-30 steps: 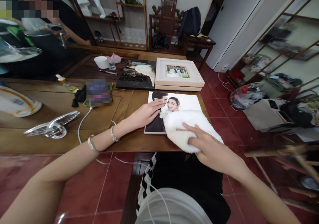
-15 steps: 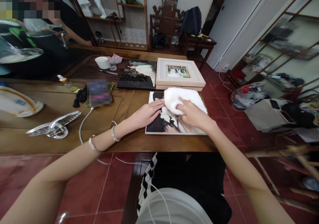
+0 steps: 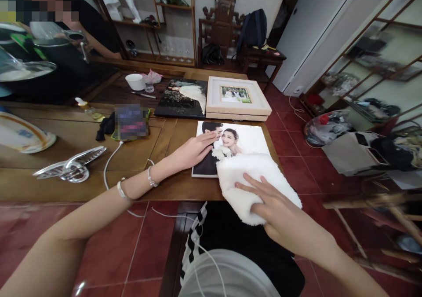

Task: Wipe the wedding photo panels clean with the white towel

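A photo panel (image 3: pixel 250 136) showing a couple lies flat at the front edge of the wooden table (image 3: pixel 178 187). My left hand (image 3: pixel 198 149) rests on the panel's left side with its fingers stretched out flat. A fluffy white cloth (image 3: pixel 231 178) covers the panel's lower right part and hangs past the table's front edge. My right hand (image 3: pixel 270 202) grips this cloth from above, the thumb tucked into its folds and some fingers spread over it.
Behind the panel are a dark photo panel (image 3: pixel 194 92) and stacked pale picture frames (image 3: pixel 260 99). To the left lie a silver winged ornament (image 3: pixel 70 165), a white cable (image 3: pixel 106 169) and a dropper bottle (image 3: pixel 90 111). A white cup (image 3: pixel 135 82) stands farther back. Another person's arm (image 3: pixel 99 46) shows at upper left.
My right hand has drawn the white cloth from the panel's upper right down toward me, past the table edge, uncovering the printed faces. My left hand has stayed in place.
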A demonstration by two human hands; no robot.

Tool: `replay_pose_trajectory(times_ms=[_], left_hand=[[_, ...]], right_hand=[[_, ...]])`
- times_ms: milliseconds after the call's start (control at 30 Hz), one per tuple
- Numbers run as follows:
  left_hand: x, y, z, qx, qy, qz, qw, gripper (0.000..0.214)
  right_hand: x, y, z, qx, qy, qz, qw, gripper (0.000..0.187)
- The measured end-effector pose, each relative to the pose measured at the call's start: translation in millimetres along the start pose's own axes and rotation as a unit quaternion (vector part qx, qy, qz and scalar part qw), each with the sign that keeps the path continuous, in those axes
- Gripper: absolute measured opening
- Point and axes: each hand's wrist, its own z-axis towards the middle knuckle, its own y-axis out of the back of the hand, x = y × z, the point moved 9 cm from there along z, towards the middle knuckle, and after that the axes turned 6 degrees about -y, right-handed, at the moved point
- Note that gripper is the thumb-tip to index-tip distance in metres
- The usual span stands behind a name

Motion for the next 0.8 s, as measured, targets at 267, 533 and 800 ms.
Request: replay_pose_trajectory(times_ms=[267,533,800], left_hand=[[0.5,-1.6,-0.1,-0.002,-0.008,-0.003,1.0,0.042],[-2.6,5.7,1.1,-0.025,0.025,-0.027,0.999,0.046],[1.0,12.5,-0.7,-0.051,0.057,-0.079,0.994,0.059]], right_hand=[[-56.2,30.1,38.3,-0.07,-0.081,-0.019,0.994,0.038],[-80.3,48.7,108.0,-0.133,-0.118,-0.065,0.982,0.037],[-29.5,26.7,114.4,-0.098,0.054,-0.076,0.991,0.05]])
